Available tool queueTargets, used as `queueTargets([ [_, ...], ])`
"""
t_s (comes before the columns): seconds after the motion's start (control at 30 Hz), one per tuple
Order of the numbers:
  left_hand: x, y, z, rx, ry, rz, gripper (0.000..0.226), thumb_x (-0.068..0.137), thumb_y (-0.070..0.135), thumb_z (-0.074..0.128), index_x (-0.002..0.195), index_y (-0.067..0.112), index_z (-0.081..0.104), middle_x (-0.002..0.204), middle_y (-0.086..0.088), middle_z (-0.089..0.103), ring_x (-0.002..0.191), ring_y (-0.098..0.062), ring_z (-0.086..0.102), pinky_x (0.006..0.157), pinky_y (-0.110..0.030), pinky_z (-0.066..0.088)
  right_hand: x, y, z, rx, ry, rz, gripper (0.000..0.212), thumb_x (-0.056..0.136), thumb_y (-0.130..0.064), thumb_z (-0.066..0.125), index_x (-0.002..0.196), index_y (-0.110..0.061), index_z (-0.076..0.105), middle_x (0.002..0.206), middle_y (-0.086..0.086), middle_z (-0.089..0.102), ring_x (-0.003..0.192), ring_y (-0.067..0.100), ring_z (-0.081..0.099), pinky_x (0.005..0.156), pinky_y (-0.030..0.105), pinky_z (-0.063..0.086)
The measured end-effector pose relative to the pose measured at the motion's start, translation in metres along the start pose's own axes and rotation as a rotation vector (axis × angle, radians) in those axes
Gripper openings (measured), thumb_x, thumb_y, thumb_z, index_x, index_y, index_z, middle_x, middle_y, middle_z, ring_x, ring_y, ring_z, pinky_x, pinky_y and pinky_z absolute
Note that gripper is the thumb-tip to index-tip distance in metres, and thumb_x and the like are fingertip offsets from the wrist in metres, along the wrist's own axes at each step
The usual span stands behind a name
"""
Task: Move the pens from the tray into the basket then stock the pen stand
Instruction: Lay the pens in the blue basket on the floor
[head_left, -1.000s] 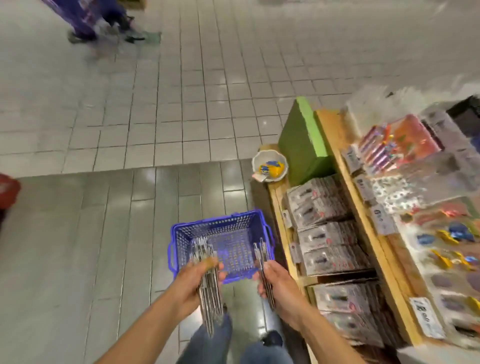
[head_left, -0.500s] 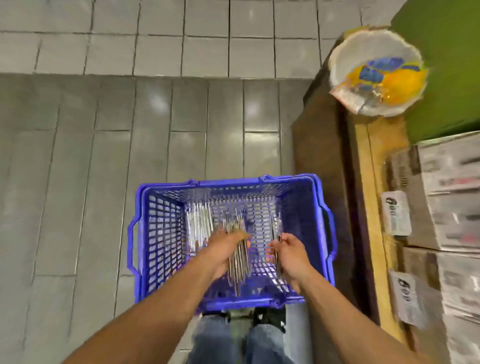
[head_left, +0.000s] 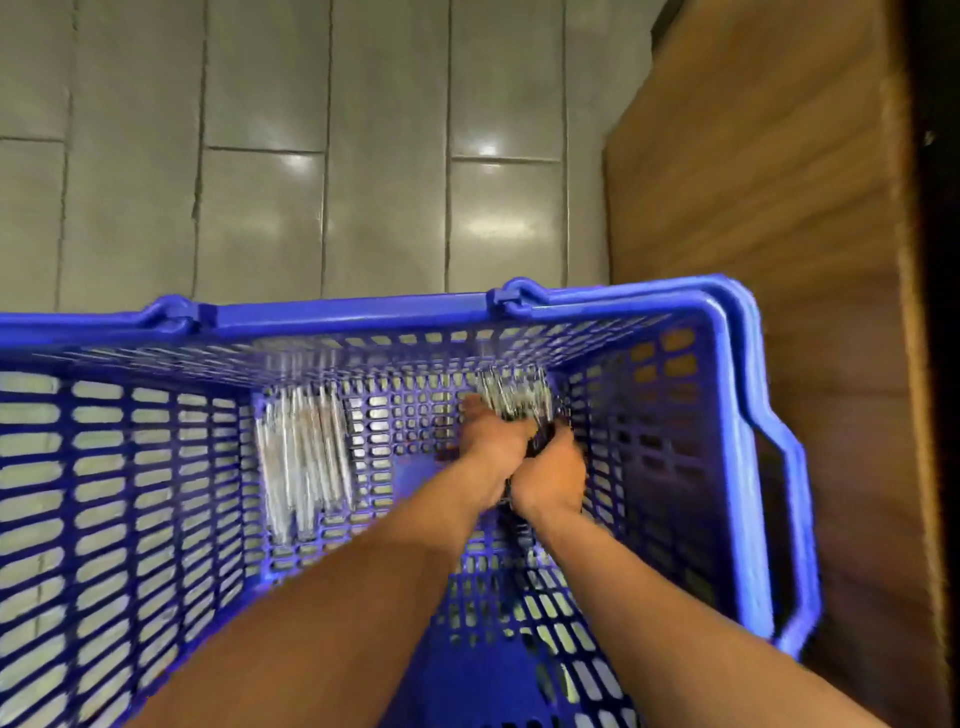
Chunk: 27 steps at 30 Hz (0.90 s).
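Note:
A blue plastic basket (head_left: 343, 314) with slotted walls fills the lower view, standing on the tiled floor. Both my arms reach deep into it. My left hand (head_left: 493, 447) and my right hand (head_left: 553, 475) are side by side at the basket's bottom right, both curled round one bundle of silvery pens (head_left: 514, 397) whose far ends stick out beyond the fingers. A second bundle of pens (head_left: 301, 457) lies loose on the basket's bottom to the left, apart from both hands.
A brown wooden side panel of the display stand (head_left: 753, 260) rises close against the basket's right wall. Grey floor tiles (head_left: 363, 182) stretch beyond the basket's far rim.
The view has dropped much closer to the basket. My two hands came together at the bottom right with their pens merged into one bundle. The left bundle lies where it lay.

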<state>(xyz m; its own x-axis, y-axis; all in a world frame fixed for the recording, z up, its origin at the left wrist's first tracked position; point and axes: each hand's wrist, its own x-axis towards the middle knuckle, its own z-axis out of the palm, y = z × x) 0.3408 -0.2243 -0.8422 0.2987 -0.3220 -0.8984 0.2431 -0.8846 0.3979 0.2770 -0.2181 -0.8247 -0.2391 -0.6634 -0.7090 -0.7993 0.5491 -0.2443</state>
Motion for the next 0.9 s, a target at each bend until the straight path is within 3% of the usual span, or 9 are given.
queueTargets([
  [0.17, -0.013, -0.007, 0.004, 0.001, 0.021, 0.055, 0.056, 0.087, 0.0, 0.061, 0.139, 0.013, 0.046, 0.131, -0.013, 0.059, 0.109, -0.028, 0.061, 0.087, -0.037, 0.055, -0.007, 0.002, -0.009, 0.03, -0.061, 0.004, 0.045, 0.095, -0.019, 0.056, 0.135, -0.004, 0.044, 0.13, 0.017, 0.058, 0.12, 0.033, 0.054, 0.099, 0.04, 0.043],
  [0.3, -0.016, -0.011, -0.001, 0.005, -0.028, 0.049, 0.065, 0.093, -0.005, 0.049, 0.152, 0.018, 0.034, 0.152, -0.007, 0.04, 0.129, -0.027, 0.05, 0.103, -0.037, 0.049, -0.012, 0.004, -0.017, 0.017, -0.161, -0.002, 0.063, 0.091, -0.012, 0.056, 0.148, -0.008, 0.031, 0.144, 0.015, 0.047, 0.131, 0.031, 0.046, 0.106, 0.039, 0.04],
  [0.37, -0.02, -0.013, -0.007, 0.036, -0.029, 0.054, 0.064, 0.096, -0.003, 0.047, 0.153, 0.018, 0.032, 0.156, -0.004, 0.035, 0.124, -0.022, 0.053, 0.084, -0.023, 0.052, -0.014, 0.005, -0.021, -0.002, -0.186, -0.013, 0.062, 0.089, -0.008, 0.052, 0.148, -0.009, 0.032, 0.145, 0.014, 0.047, 0.13, 0.031, 0.046, 0.106, 0.038, 0.039],
  [0.43, -0.025, -0.015, -0.012, 0.053, -0.042, 0.039, 0.062, 0.098, 0.0, 0.046, 0.154, 0.021, 0.031, 0.156, -0.004, 0.036, 0.103, -0.016, 0.061, 0.061, -0.014, 0.048, -0.017, 0.006, -0.025, -0.023, -0.213, -0.001, 0.066, 0.088, -0.006, 0.049, 0.15, -0.008, 0.027, 0.148, 0.013, 0.042, 0.133, 0.031, 0.044, 0.108, 0.038, 0.038],
  [0.5, -0.031, -0.016, -0.019, 0.055, -0.061, 0.033, 0.062, 0.099, 0.002, 0.046, 0.155, 0.02, 0.028, 0.157, -0.004, 0.036, 0.09, -0.009, 0.061, 0.064, -0.014, 0.048, -0.023, 0.008, -0.031, -0.051, -0.236, 0.0, 0.068, 0.09, -0.008, 0.049, 0.152, -0.008, 0.022, 0.151, 0.013, 0.038, 0.133, 0.03, 0.044, 0.108, 0.038, 0.038],
  [0.6, -0.049, -0.009, -0.033, 0.052, -0.095, 0.044, 0.059, 0.1, 0.001, 0.044, 0.155, 0.018, 0.029, 0.158, -0.004, 0.033, 0.098, -0.008, 0.059, 0.073, -0.007, 0.045, -0.034, 0.009, -0.043, -0.033, -0.254, -0.006, 0.066, 0.091, -0.011, 0.049, 0.152, -0.01, 0.023, 0.147, 0.012, 0.045, 0.125, 0.029, 0.052, 0.101, 0.035, 0.045],
  [0.7, -0.074, -0.001, -0.047, 0.015, -0.098, 0.021, 0.05, 0.1, 0.0, 0.043, 0.149, 0.013, 0.04, 0.151, -0.012, 0.044, 0.13, -0.026, 0.05, 0.103, -0.034, 0.043, -0.049, 0.012, -0.06, 0.031, -0.29, -0.015, 0.062, 0.092, -0.01, 0.05, 0.15, -0.014, 0.03, 0.132, 0.012, 0.059, 0.099, 0.025, 0.063, 0.079, 0.029, 0.049],
  [0.83, -0.125, 0.012, -0.073, 0.015, -0.084, -0.004, 0.033, 0.101, 0.004, 0.042, 0.13, 0.013, 0.055, 0.102, 0.0, 0.063, 0.095, -0.02, 0.057, 0.087, -0.039, 0.05, -0.083, 0.015, -0.094, 0.112, -0.327, -0.025, 0.053, 0.093, -0.013, 0.055, 0.144, -0.016, 0.042, 0.131, 0.007, 0.061, 0.081, 0.015, 0.054, 0.071, 0.024, 0.04],
  [0.9, -0.159, 0.022, -0.089, -0.017, -0.079, -0.003, 0.027, 0.103, 0.007, 0.043, 0.124, 0.015, 0.057, 0.104, 0.001, 0.064, 0.094, -0.019, 0.061, 0.08, -0.035, 0.051, -0.109, 0.016, -0.118, 0.198, -0.337, 0.002, 0.049, 0.094, -0.011, 0.056, 0.142, -0.012, 0.046, 0.128, 0.008, 0.061, 0.08, 0.012, 0.054, 0.069, 0.023, 0.04],
])
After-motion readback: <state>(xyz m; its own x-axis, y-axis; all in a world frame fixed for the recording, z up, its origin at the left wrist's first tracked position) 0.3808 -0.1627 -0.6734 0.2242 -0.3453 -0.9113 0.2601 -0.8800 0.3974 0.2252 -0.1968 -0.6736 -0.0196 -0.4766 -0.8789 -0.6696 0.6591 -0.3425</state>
